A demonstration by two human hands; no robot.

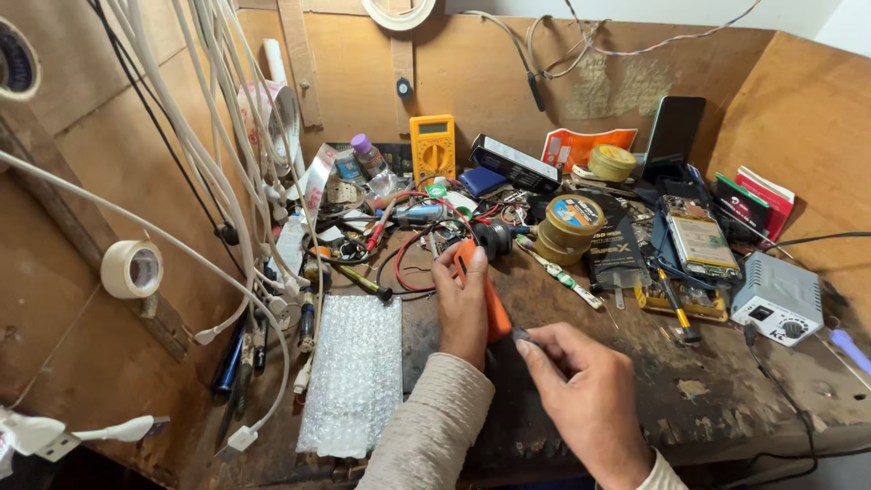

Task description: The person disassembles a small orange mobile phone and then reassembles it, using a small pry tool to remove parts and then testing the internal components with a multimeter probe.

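The person is working at a cluttered wooden desk [635, 363], and an orange tool [494, 308] is sitting between the two hands. The left hand [461, 304] is wrapping around the tool's upper part, fingers curled shut on the orange handle, with the thumb lying along the top near its far end. The right hand [590, 386] is meeting the tool's near end, its thumb and forefinger pressed together and pinching the small dark metal tip [522, 335] that is sticking out of the handle. So the tool is running slantwise from the left hand down to the right hand, touching both, just above the bare desk.

Left of the tool, a sheet of bubble wrap [354, 372] is lying flat on the desk, close to the left forearm. Just beyond the tool, red and black leads [413, 259] are tangling near a yellow multimeter [433, 148] that is leaning against the back wall. Right of the tool and farther back, a stack of round tins [570, 227] is standing, and well to the right an opened phone [700, 243] is lying near a grey box with a knob [778, 297]. White cables [227, 163] are hanging down well left of the tool.
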